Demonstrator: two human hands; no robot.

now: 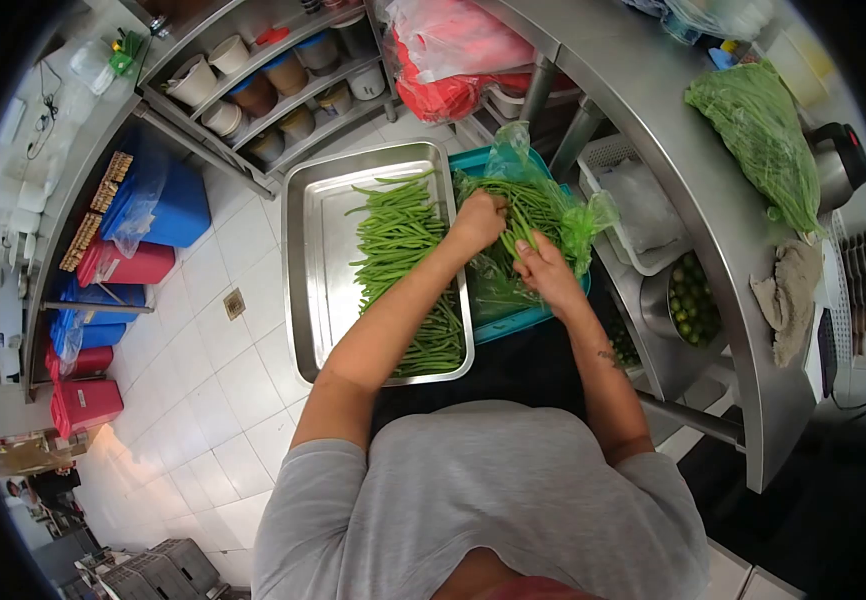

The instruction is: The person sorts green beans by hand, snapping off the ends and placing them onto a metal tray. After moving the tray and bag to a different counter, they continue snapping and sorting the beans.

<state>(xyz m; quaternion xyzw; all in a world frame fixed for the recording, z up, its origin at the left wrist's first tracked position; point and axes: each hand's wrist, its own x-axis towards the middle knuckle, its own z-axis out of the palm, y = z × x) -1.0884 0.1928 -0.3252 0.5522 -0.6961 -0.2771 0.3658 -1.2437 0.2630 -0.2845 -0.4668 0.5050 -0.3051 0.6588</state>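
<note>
Over a teal crate [513, 326], both my hands are in a heap of green beans [528, 203] lying in a clear and green plastic bag [598, 215]. My right hand [547, 272] is closed around a small bunch, its thumb on top. My left hand [478, 222] reaches across from the left, its fingers curled in at the beans; the fingertips are partly hidden. Left of the crate is a steel tray [318, 230], where more green beans [393, 235] lie side by side along its right half, partly behind my left forearm.
A steel counter [653, 130] curves along the right, bearing a green bag [758, 135] and a cloth [788, 300]. Under it are a white basket [643, 255] and a pot of round green fruit [659, 300]. Shelves with tubs [253, 95] stand behind; blue and red bins [138, 262] stand left.
</note>
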